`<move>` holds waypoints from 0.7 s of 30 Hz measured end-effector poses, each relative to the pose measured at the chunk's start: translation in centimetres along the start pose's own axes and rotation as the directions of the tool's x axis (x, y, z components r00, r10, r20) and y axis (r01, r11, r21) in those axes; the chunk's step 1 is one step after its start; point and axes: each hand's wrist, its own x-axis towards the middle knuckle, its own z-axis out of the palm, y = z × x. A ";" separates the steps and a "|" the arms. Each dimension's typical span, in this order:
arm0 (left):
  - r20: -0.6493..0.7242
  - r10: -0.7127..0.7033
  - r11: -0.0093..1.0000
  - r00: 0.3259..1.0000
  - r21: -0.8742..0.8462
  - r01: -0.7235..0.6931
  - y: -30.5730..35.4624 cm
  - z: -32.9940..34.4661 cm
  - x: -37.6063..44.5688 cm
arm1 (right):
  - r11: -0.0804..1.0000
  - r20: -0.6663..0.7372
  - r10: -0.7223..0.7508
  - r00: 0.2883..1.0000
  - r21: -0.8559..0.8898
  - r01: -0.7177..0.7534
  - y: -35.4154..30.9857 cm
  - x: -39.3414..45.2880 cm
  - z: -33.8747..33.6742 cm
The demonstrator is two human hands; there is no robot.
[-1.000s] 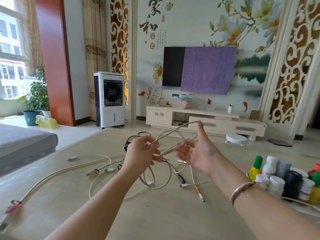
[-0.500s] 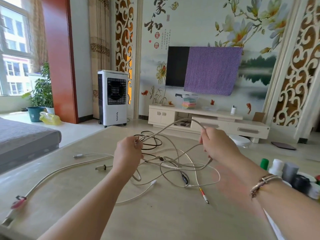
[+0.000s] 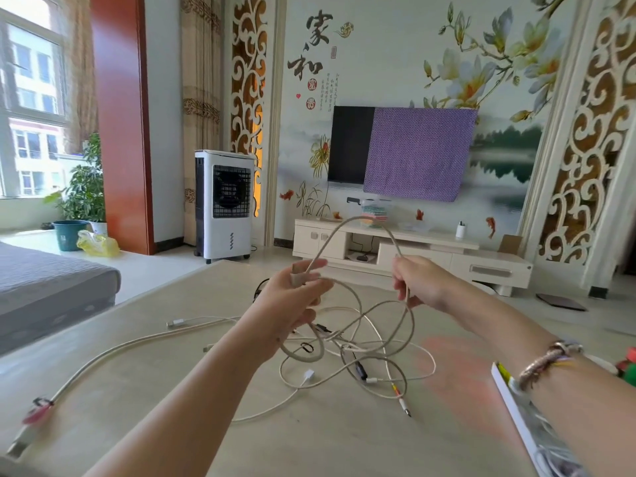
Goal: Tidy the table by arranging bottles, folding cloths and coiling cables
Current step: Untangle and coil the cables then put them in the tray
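Observation:
A beige braided cable (image 3: 358, 220) arches in the air between my two hands above the beige table (image 3: 172, 401). My left hand (image 3: 292, 301) grips one part of it, with a loop hanging below the fingers. My right hand (image 3: 418, 282) pinches the other side of the arch. Under both hands lies a tangle of white and black cables (image 3: 361, 352) on the table. A long beige cable (image 3: 103, 359) runs off to the left front edge, ending in a red-tagged plug (image 3: 36, 413).
A white flat box edge (image 3: 516, 411) lies under my right forearm, and a bit of green and red bottle tops (image 3: 628, 368) shows at the right edge. A grey sofa (image 3: 41, 290) stands left of the table. Beyond the table are a white air cooler (image 3: 223, 204) and a TV cabinet (image 3: 413, 249).
My right hand closed onto the cable a second ago. Both hands have since risen and the cable arch between them is now taller. The view has shifted left, hiding most bottles.

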 end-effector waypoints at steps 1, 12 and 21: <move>0.022 0.028 0.998 0.999 -0.056 -0.027 0.4 -0.1 -0.2 | 1.000 0.025 -0.003 1.000 -0.029 0.004 0.0 0.0 0.2; -0.043 0.037 0.999 0.998 -0.031 -0.039 1.4 0.9 -1.0 | 0.932 0.325 -0.226 0.918 0.346 0.107 -1.3 -1.0 1.4; 0.065 0.016 0.988 0.998 0.155 -0.026 0.3 0.8 -1.5 | 0.924 0.073 -0.247 0.966 0.318 0.212 -1.8 -1.3 3.0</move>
